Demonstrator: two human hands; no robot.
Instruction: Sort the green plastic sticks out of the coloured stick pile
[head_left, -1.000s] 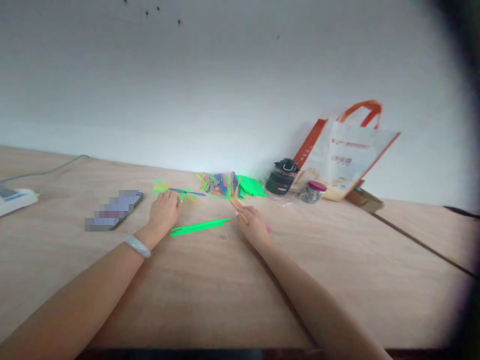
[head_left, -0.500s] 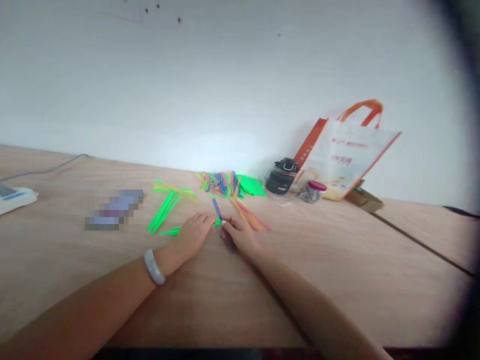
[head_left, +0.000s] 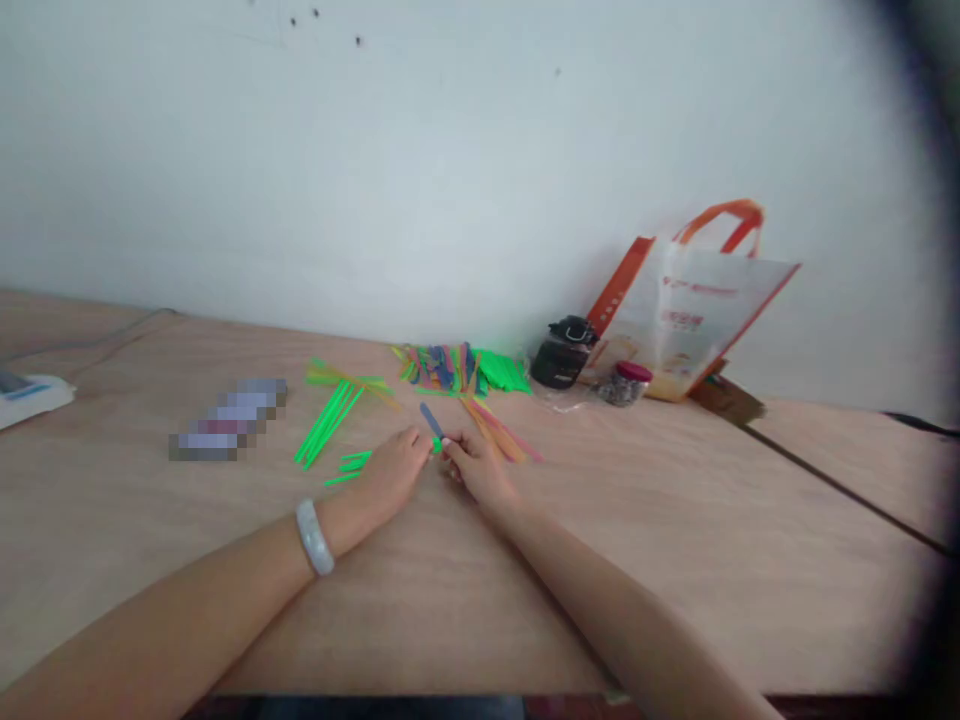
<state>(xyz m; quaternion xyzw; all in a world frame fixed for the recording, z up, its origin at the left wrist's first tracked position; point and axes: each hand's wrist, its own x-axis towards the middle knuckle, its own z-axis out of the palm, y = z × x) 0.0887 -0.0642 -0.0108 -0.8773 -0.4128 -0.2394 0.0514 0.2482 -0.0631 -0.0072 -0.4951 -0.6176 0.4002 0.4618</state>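
Note:
My left hand, with a pale bangle on its wrist, is closed around a few thin green sticks. Their left ends fan out beyond the hand, and a short green piece shows at its fingertips. Against that end, my right hand pinches a flat blue strip between thumb and fingers. One end of the strip points up and away; the rest is hidden by the hand. Orange and pink strips lie just beyond my right hand. Further left are loose green sticks and yellow-green strips.
By the wall lie a pile of multicoloured strips and a green bundle. A dark bottle, a pink-lidded jar and a carrier bag stand to the right. A blurred-out item and a white device are left.
The blue strip has tilted further left, and its near end no longer shows below my right hand. The green sticks' left ends have spread and turned slightly.

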